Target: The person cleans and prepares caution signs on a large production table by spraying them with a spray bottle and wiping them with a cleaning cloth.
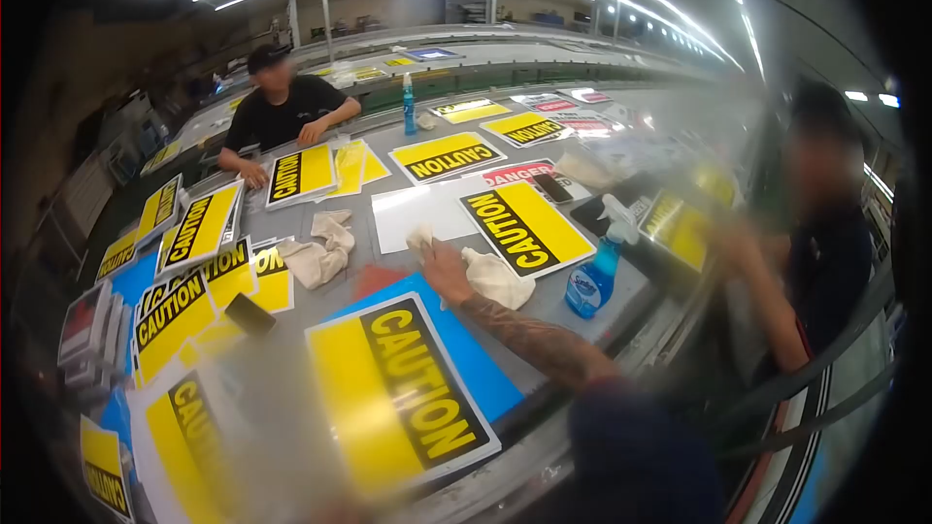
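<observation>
My right hand [445, 274] reaches out over the grey table with its fingers closed on a white rag [420, 237]. Another crumpled rag [497, 278] lies just right of that hand. Nearest to me is a yellow and black CAUTION sign [403, 390], lying partly over a blue sheet [490, 383]. A smeared, skin-toned patch at the bottom edge appears to be my left hand [340, 508], close to the sign's lower edge; its fingers cannot be made out. Beyond my right hand lie a white sheet [417, 218] and another CAUTION sign [527, 228].
A spray bottle with blue liquid [592, 277] stands to the right, a second bottle [409, 107] farther back. Stacked CAUTION signs [175, 320], a dark block [249, 313] and a rag [318, 250] lie left. One person [286, 102] works across the table, another [825, 233] at right.
</observation>
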`<state>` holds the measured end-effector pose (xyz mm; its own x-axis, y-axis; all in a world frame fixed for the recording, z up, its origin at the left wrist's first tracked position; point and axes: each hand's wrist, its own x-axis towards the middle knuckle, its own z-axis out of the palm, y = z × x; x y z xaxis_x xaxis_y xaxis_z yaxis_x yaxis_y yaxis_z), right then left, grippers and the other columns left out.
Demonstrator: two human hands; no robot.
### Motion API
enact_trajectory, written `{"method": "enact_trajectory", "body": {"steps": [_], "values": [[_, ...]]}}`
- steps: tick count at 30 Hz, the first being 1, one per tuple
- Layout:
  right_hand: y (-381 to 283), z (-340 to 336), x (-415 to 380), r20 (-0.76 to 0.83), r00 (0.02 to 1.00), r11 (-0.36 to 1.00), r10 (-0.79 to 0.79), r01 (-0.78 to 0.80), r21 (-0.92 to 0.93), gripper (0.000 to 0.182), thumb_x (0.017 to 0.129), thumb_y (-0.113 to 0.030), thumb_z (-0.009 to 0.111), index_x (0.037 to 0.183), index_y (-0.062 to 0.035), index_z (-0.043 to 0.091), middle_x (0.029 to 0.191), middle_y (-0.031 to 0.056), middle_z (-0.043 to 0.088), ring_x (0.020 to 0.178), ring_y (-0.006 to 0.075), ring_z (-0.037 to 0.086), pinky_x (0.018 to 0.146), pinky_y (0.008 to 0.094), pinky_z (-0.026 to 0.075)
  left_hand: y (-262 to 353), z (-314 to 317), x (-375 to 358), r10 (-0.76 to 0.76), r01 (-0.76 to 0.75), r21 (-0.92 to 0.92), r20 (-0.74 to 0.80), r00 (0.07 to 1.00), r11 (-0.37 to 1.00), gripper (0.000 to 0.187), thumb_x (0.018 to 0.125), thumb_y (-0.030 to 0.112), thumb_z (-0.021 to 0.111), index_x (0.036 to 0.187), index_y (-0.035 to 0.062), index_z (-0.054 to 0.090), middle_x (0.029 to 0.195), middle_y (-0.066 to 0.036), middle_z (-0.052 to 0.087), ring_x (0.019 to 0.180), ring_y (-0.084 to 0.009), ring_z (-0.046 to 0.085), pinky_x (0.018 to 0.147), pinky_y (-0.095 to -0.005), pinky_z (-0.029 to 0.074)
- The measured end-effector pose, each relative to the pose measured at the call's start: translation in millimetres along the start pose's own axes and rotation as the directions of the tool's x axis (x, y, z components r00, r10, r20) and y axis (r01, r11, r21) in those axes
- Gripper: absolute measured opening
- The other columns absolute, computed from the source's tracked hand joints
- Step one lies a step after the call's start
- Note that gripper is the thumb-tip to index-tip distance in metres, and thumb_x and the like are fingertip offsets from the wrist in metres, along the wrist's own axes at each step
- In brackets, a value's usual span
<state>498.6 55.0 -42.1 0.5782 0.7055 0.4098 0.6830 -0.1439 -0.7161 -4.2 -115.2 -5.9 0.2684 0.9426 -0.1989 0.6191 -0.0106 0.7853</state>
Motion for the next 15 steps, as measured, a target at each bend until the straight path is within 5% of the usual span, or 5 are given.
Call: {"method": "enact_trajectory", "body": {"steps": [2, 4, 7, 9, 15], "values": [[-51, -27, -5, -0.05, 0.998, 0.98, -0.038, 0.047, 0.191, 0.033, 0.109, -0.028, 0.056, 0.107, 0.0017, 0.07, 0.1, 0.0314, 0.073, 0.093, 0.0539, 0.069, 0.079, 0.06, 0.055, 6, -6, 5, 0.014, -0.014, 0.03, 0.003, 1.0, 0.999, 0.044, 0.103, 0.026, 0.07, 0.139, 0.0002, 0.074, 0.13, -0.02, 0.076, 0.121, -0.036, 0.07, 0.11, -0.0423, 0.05], [-55, -52, -56, 0.305, 0.931, 0.98, -0.201, 0.192, 0.057, 0.036, 0.11, -0.031, 0.057, 0.106, 0.0021, 0.071, 0.107, 0.0308, 0.075, 0.095, 0.0515, 0.072, 0.08, 0.0586, 0.056, 3, 4, -3, 0.066, -0.066, 0.015, -0.032, 0.997, 0.998, 0.045, 0.104, 0.023, 0.069, 0.143, -0.0007, 0.072, 0.128, -0.021, 0.077, 0.116, -0.0357, 0.07, 0.107, -0.0419, 0.051], [-88, -69, -189, 0.712, 0.608, 0.932, -0.352, 0.155, 0.328, 0.063, 0.103, -0.033, 0.068, 0.159, -0.0065, 0.052, 0.144, 0.0277, 0.066, 0.135, 0.0479, 0.063, 0.108, 0.055, 0.052, 7, 4, 0, -0.097, 0.099, -0.097, 0.025, 0.995, 0.99, 0.045, 0.105, 0.021, 0.069, 0.144, -0.0008, 0.071, 0.123, -0.021, 0.078, 0.108, -0.0355, 0.07, 0.102, -0.0401, 0.052], [-86, -74, -245, 0.643, 0.321, 0.653, -0.695, 0.657, 0.377, 0.065, 0.103, -0.036, 0.068, 0.16, -0.0109, 0.051, 0.167, 0.0231, 0.047, 0.157, 0.0465, 0.041, 0.123, 0.0626, 0.039, 24, 10, -3, 0.012, -0.011, 0.006, -0.011, 1.0, 1.0, 0.047, 0.106, 0.019, 0.07, 0.147, -0.0033, 0.067, 0.116, -0.022, 0.078, 0.1, -0.0321, 0.066, 0.095, -0.04, 0.053], [-73, -40, -211, 0.392, 0.473, 0.6, -0.789, 0.729, 0.328, 0.053, 0.108, -0.042, 0.056, 0.155, -0.0173, 0.057, 0.164, 0.0192, 0.048, 0.157, 0.0455, 0.038, 0.128, 0.0684, 0.028, 9, 3, 8, 0.006, -0.035, 0.203, 0.138, 0.99, 0.978, 0.047, 0.108, 0.02, 0.071, 0.147, -0.0051, 0.067, 0.116, -0.026, 0.076, 0.101, -0.0344, 0.066, 0.096, -0.0426, 0.051]]}}
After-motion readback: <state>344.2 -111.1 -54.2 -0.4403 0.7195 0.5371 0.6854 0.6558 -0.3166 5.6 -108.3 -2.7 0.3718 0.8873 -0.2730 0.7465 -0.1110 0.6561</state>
